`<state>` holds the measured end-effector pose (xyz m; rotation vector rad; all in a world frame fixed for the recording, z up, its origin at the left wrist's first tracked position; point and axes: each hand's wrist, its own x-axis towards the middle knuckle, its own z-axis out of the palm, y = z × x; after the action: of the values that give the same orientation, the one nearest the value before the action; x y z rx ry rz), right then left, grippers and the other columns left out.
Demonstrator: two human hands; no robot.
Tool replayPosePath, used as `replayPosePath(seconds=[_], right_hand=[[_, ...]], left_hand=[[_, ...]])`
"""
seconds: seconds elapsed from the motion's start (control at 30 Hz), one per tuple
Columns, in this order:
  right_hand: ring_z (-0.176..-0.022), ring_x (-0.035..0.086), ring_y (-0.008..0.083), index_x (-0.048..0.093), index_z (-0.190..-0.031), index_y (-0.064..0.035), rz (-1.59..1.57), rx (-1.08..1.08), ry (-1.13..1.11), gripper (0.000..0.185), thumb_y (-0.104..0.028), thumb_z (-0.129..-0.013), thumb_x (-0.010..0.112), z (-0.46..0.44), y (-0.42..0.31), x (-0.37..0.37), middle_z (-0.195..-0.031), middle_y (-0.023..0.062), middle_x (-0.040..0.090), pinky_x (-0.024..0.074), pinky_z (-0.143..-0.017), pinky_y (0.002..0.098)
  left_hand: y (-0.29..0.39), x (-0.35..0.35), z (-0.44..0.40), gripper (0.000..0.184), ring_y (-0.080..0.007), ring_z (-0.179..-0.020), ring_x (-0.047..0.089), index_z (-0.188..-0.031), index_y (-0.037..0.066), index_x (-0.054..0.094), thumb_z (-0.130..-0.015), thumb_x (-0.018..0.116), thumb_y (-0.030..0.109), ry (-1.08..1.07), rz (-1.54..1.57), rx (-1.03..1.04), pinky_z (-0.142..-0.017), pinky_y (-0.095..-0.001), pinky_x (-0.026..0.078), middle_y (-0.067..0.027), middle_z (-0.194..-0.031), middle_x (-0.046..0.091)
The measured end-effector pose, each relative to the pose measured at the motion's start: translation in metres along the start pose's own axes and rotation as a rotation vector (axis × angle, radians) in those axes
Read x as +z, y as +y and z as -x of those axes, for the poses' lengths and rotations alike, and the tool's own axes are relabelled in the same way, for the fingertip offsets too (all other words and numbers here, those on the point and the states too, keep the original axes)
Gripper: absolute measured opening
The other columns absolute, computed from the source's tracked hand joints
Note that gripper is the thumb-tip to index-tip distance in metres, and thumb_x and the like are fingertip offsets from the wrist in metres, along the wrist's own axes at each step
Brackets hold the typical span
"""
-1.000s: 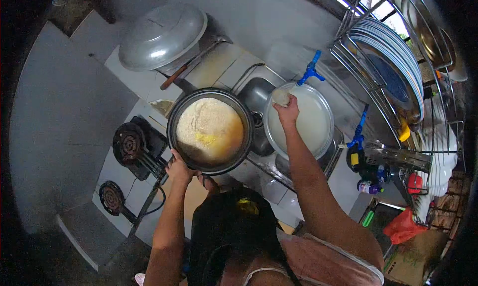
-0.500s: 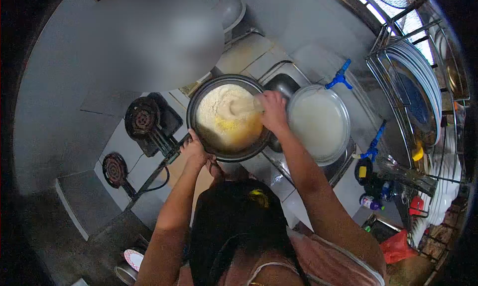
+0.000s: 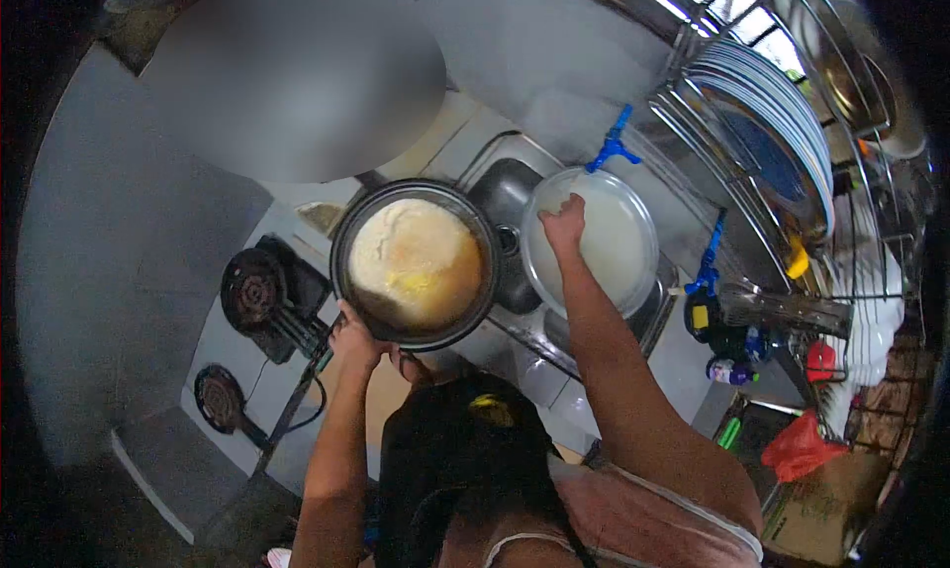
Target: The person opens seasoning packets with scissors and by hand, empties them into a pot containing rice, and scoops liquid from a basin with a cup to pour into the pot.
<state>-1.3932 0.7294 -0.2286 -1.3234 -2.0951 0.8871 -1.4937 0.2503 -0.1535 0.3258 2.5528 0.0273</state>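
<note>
A wide dark pot (image 3: 339, 261) holds a pale, grainy mound (image 3: 406, 236) with a yellow patch and brownish liquid along its lower right side. My left hand (image 3: 354, 340) grips the pot's near-left rim, fingers closed around it. To the right, a round clear basin (image 3: 648, 256) of cloudy whitish liquid sits over part of the sink. My right hand (image 3: 564, 222) is over the basin's left part, at or just above the liquid, with its fingers curled. Whatever it may hold is too faint to make out.
Two gas burners (image 3: 255, 289) stand left of the pot. The steel sink (image 3: 500, 197) lies behind and under the basin. Blue taps (image 3: 614, 144) project from the wall. A rack of plates (image 3: 782, 123) is at right, with bottles (image 3: 730, 372) and a red plastic bag (image 3: 800, 447) below.
My right hand has moved from above the pot, where a blurred pale shape was beside it, rightward to the basin. My left hand stays on the rim. The camera view has shifted.
</note>
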Motion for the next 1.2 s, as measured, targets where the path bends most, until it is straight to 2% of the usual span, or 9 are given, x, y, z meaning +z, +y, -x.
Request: replayPosePath(seconds=[0.13,0.17,0.2,0.3,0.37,0.6,0.83,1.03,1.2], right_hand=[[-0.119,0.067,0.0383,0.052,-0.141,0.0016,0.064,-0.120,0.047,0.096,-0.028,-0.062,0.097,-0.036,0.060,0.026,-0.131,0.0231,0.068,0.0532,-0.106,0.0434],[-0.120,0.067,0.0387,0.051,-0.143,-0.0014,-0.129,0.042,0.017,0.097,-0.030,-0.062,0.098,-0.031,0.037,0.013,-0.131,0.0226,0.069,0.0536,-0.106,0.0441],[-0.120,0.067,0.0387,0.051,-0.143,-0.0014,-0.135,0.046,0.017,0.097,-0.030,-0.062,0.098,-0.029,0.027,0.006,-0.131,0.0226,0.069,0.0536,-0.106,0.0441],[-0.122,0.067,0.0388,0.050,-0.145,-0.0072,-0.010,-0.002,0.028,0.097,-0.031,-0.064,0.098,-0.027,0.006,-0.008,-0.129,0.0221,0.070,0.0537,-0.105,0.0437],[-0.122,0.068,0.0380,0.050,-0.145,-0.0100,0.069,0.083,-0.039,0.096,-0.032,-0.065,0.098,-0.026,-0.007,-0.015,-0.131,0.0215,0.070,0.0539,-0.105,0.0428],[-0.120,0.069,0.0369,0.050,-0.144,-0.0107,0.067,0.105,-0.064,0.096,-0.036,-0.065,0.098,-0.032,0.006,-0.008,-0.131,0.0202,0.070,0.0541,-0.105,0.0423],[-0.119,0.069,0.0366,0.050,-0.144,-0.0050,0.023,0.079,-0.092,0.099,-0.036,-0.064,0.099,-0.033,0.002,-0.014,-0.129,0.0198,0.071,0.0533,-0.106,0.0421],[-0.118,0.070,0.0350,0.050,-0.146,-0.0043,0.003,0.058,-0.080,0.098,-0.032,-0.065,0.097,-0.032,-0.001,-0.012,-0.131,0.0198,0.070,0.0533,-0.105,0.0403],[-0.118,0.069,0.0374,0.051,-0.145,-0.0046,-0.019,0.064,-0.049,0.096,-0.032,-0.065,0.097,-0.032,0.003,-0.010,-0.132,0.0203,0.070,0.0541,-0.104,0.0412]], left_hand=[[0.003,-0.004,0.001,0.163,-0.0414,-0.139,0.053,-0.165,-0.007,-0.004,-0.057,0.102,0.052,-0.029,-0.012,-0.006,-0.115,-0.0540,0.040,-0.0243,-0.152,0.056],[0.003,-0.005,0.003,0.163,-0.0416,-0.138,0.054,-0.165,-0.007,-0.003,-0.056,0.102,0.052,-0.026,-0.002,-0.004,-0.115,-0.0543,0.040,-0.0240,-0.151,0.057],[0.003,-0.007,0.004,0.163,-0.0418,-0.138,0.054,-0.166,-0.007,-0.002,-0.055,0.102,0.052,-0.022,0.009,-0.002,-0.115,-0.0545,0.040,-0.0238,-0.150,0.058],[0.007,-0.011,0.005,0.163,-0.0426,-0.136,0.055,-0.166,-0.006,-0.002,-0.055,0.102,0.052,-0.041,0.005,-0.023,-0.115,-0.0544,0.040,-0.0230,-0.147,0.060],[0.007,-0.011,0.004,0.163,-0.0428,-0.135,0.056,-0.166,-0.006,-0.002,-0.055,0.102,0.052,-0.038,-0.001,-0.021,-0.115,-0.0545,0.040,-0.0228,-0.147,0.060],[0.003,-0.003,0.002,0.163,-0.0414,-0.137,0.055,-0.166,-0.005,-0.004,-0.056,0.102,0.053,-0.024,-0.017,-0.014,-0.115,-0.0546,0.040,-0.0222,-0.149,0.059],[0.005,-0.006,0.002,0.158,-0.0399,-0.134,0.058,-0.167,-0.003,-0.003,-0.062,0.099,0.056,-0.038,-0.020,-0.034,-0.112,-0.0520,0.044,-0.0202,-0.144,0.064],[0.002,-0.006,0.000,0.162,-0.0396,-0.143,0.049,-0.167,-0.002,-0.005,-0.058,0.100,0.056,-0.081,0.015,-0.042,-0.117,-0.0505,0.039,-0.0207,-0.157,0.052],[-0.005,0.002,-0.006,0.166,-0.0394,-0.141,0.052,-0.166,-0.004,-0.006,-0.054,0.101,0.057,-0.050,0.011,-0.021,-0.116,-0.0514,0.039,-0.0200,-0.156,0.054]])
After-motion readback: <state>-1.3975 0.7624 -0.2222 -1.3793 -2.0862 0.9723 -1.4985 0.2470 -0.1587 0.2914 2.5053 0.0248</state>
